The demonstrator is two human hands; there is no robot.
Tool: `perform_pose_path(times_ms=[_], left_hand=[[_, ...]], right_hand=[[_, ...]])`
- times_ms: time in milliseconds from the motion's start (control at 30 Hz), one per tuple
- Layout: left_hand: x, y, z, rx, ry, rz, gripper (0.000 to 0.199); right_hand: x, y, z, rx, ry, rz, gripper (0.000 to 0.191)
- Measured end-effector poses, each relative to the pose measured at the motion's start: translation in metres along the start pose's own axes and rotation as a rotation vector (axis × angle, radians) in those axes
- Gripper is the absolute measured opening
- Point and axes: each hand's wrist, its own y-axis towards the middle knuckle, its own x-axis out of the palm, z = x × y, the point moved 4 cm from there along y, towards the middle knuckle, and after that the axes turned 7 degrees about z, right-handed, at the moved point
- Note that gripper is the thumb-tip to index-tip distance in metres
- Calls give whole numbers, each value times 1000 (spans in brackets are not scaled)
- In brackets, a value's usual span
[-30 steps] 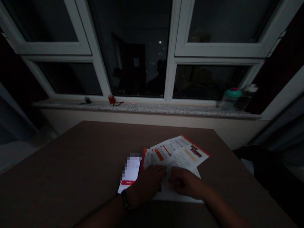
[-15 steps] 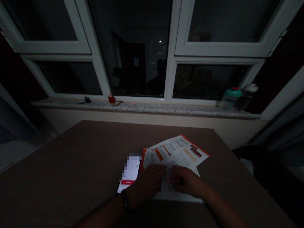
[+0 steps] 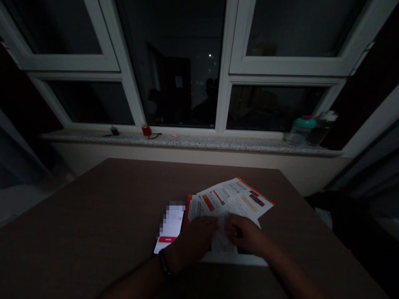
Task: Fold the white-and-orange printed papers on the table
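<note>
Printed sheets with orange edges (image 3: 230, 195) lie overlapping on the brown table. My left hand (image 3: 199, 234), with a dark band at its wrist, is over their left part, back up and fingers together and bent. Its fingertips meet a pale, see-through, blurred thing (image 3: 222, 231) between the hands, too dim to name. On the right, my right hand (image 3: 246, 234) is closed over the sheets, fingers curled in by that same pale thing. What exactly each hand grips is hidden. Just left of my left hand lies a lit phone (image 3: 170, 226), its screen partly pixelated.
Beyond the table (image 3: 131, 195) runs a speckled stone sill (image 3: 199, 142) under dark windows. On it stand a small red container (image 3: 146, 130), a little dark bottle (image 3: 114, 131) and a jug with a teal top (image 3: 302, 128). Dark fabric (image 3: 339, 220) is at the right.
My right hand has shifted and turned slightly over the sheets, and the pale thing between the hands has moved a little. My left hand and the phone stay put.
</note>
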Motion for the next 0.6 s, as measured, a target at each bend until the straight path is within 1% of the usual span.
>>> perform_pose_path(times_ms=[33,100,167,300,400,433,500,600], left_hand=[[0,0,0,4,1,6,45],[0,0,-1,9,3,13,42],[0,0,0,14,10,7,41],[-3,1,4,40,43,-1,42],[-5,3,8,50,76,-16,31],[-6,3,10,54,90,-27,25],[-7,5,13,57,110,-58,14],[-6,5,15,46,112,-106,13]], right_hand=[[2,-1,-5,-33,10,-26,6],[5,-2,-10,-52,3,-31,9],[5,-2,-10,-38,-26,-6,7],[-4,3,4,33,-133,129,11],[-10,6,14,68,-143,210,8],[-10,7,15,64,-136,212,8],[-9,6,12,27,-110,166,8],[-2,2,0,-52,-44,43,10]])
